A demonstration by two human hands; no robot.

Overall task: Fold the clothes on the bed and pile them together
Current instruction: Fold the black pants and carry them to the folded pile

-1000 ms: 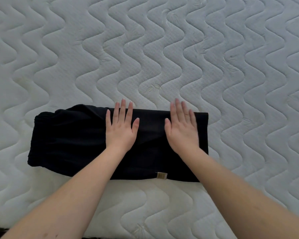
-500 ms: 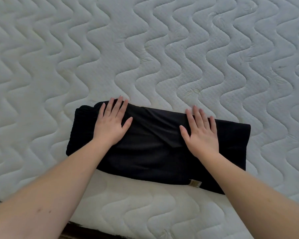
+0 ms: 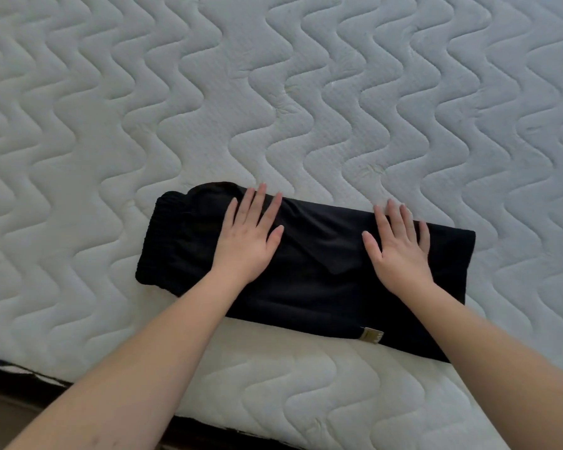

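Already the black garment (image 3: pixel 319 274) lies folded into a long rectangle on the bed (image 3: pixel 273 108), directly under both palms. Left hand (image 3: pixel 246 237) and right hand (image 3: pixel 398 246) rest flat on it, fingers straight, gripping nothing. No other clothes or pile show, so stacking seems left.

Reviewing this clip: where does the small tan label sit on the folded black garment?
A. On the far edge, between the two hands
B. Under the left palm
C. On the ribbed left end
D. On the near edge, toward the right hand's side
D: the tan label sits at the near edge of the black garment, below and beside the right hand, far from the left hand.
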